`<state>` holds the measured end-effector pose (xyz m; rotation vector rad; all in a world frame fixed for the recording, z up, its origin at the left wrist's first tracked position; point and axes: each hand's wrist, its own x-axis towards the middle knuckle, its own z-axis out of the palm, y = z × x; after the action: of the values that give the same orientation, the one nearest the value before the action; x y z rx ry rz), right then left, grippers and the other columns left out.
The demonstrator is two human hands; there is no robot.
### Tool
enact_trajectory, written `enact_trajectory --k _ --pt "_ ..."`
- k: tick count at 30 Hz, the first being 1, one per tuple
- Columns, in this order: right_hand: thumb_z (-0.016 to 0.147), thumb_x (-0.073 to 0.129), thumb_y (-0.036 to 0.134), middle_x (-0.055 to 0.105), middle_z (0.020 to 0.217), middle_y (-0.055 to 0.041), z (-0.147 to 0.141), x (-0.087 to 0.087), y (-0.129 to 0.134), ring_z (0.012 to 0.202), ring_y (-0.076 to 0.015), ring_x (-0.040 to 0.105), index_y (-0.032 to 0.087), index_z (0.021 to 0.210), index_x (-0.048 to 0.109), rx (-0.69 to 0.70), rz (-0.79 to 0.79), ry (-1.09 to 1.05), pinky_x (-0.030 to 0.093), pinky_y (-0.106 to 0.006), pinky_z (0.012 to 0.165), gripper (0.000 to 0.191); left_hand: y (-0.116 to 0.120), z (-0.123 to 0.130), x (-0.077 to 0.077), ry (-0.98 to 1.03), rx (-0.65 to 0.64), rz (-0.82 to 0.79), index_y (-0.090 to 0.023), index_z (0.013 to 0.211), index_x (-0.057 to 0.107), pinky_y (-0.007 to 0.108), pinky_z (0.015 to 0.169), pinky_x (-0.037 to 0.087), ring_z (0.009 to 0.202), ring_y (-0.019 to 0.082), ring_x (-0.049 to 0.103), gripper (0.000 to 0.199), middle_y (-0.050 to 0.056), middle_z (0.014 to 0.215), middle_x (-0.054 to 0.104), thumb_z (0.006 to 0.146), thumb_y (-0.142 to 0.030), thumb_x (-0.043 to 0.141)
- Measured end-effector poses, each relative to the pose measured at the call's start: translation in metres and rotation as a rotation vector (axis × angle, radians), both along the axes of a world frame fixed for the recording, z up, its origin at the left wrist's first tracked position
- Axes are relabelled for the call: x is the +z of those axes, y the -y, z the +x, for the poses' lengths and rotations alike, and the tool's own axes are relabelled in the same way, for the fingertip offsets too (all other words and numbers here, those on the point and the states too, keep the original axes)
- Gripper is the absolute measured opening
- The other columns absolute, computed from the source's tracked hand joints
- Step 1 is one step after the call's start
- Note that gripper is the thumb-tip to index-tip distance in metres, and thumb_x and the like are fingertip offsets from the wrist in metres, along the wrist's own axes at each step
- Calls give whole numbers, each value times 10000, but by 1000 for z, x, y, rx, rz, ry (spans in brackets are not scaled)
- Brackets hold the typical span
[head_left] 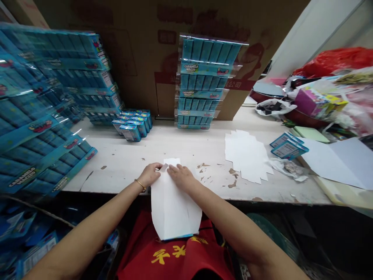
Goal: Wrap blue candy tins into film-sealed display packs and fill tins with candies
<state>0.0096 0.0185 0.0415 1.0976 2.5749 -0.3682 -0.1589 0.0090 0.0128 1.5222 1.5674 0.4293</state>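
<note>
A white cardboard blank (177,206) with a fold line lies across the table's front edge, its near end reaching over my red apron. My left hand (150,175) pinches a small flap at the blank's far left corner between thumb and fingers. Flat on the far part of the same blank rests my right hand (181,177), its fingers stretched toward the flap. A strip of blue print shows at the blank's near edge. To the right lies a stack of flat white blanks (246,155) with notched edges.
Stacked blue candy display trays (201,81) stand at the back, with more stacks (35,140) on the left. Small blue boxes (132,126) sit beside them. Two blue boxes (288,147), a crumpled plastic bag (290,169) and piled bags (335,85) occupy the right. A large carton (140,50) stands behind.
</note>
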Motion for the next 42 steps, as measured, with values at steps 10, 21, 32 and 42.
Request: enact_trajectory --k 10,21,32,42 --pt "784 460 228 651 935 -38 47 -8 -23 883 -172 573 176 1105 553 -804 -133 -304 424 -258 745 338 -19 19 18 -206 -240 -8 -173 497 611 257 624 359 646 179 553 243 44 568 616 701 -257 508" --pt "787 433 160 656 865 -25 38 -7 -27 813 -163 573 240 970 618 -371 -208 -291 378 -234 683 273 -28 22 -11 -122 45 -179 -105 1019 578 234 665 434 799 181 592 472 71 901 647 588 -280 663" --pt "675 550 102 603 941 -29 30 -3 -28 804 -151 539 216 1135 466 -592 -217 -378 364 -229 662 481 -24 27 -10 64 173 -306 -106 897 583 211 538 434 643 144 583 348 23 738 618 578 -221 662" --pt "672 564 135 487 1121 -96 27 -6 -21 869 -158 535 181 1208 425 -719 -106 -445 397 -247 715 556 -24 21 -3 2 82 -218 -153 604 584 219 520 381 571 128 509 158 -38 532 518 545 -282 653"
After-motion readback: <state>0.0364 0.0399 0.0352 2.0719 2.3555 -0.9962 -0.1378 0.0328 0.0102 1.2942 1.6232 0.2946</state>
